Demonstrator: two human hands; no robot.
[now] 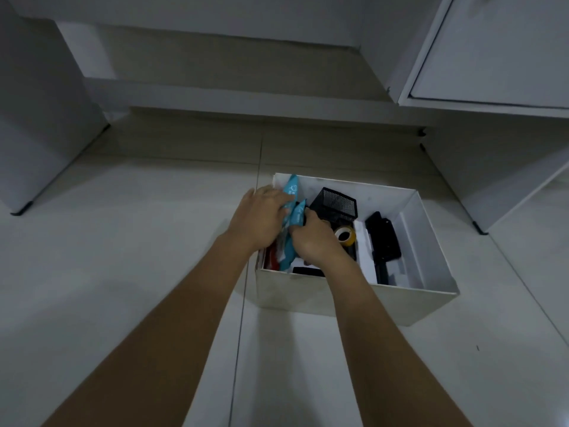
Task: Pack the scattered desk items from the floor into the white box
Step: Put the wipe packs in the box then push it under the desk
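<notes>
Right hand (314, 238): fingers curled, pinching the blue plastic packets (292, 215) at their near right edge. Left hand (261, 215): fingers pressed together, flat against their left face. The 2 packets stand on edge inside the white box (320, 295), left end. Judged light, soft, slippery; grip both faces. Beyond the fingers: tape roll (345, 235), mesh pen holder (334, 204).

No legible text, brand, number or sign anywhere in view. Blue packet (292, 192) in the white box (354, 298) carries a small white printed mark near its top; too blurred to read. Red packet (272, 257) beside it shows no readable print.
</notes>
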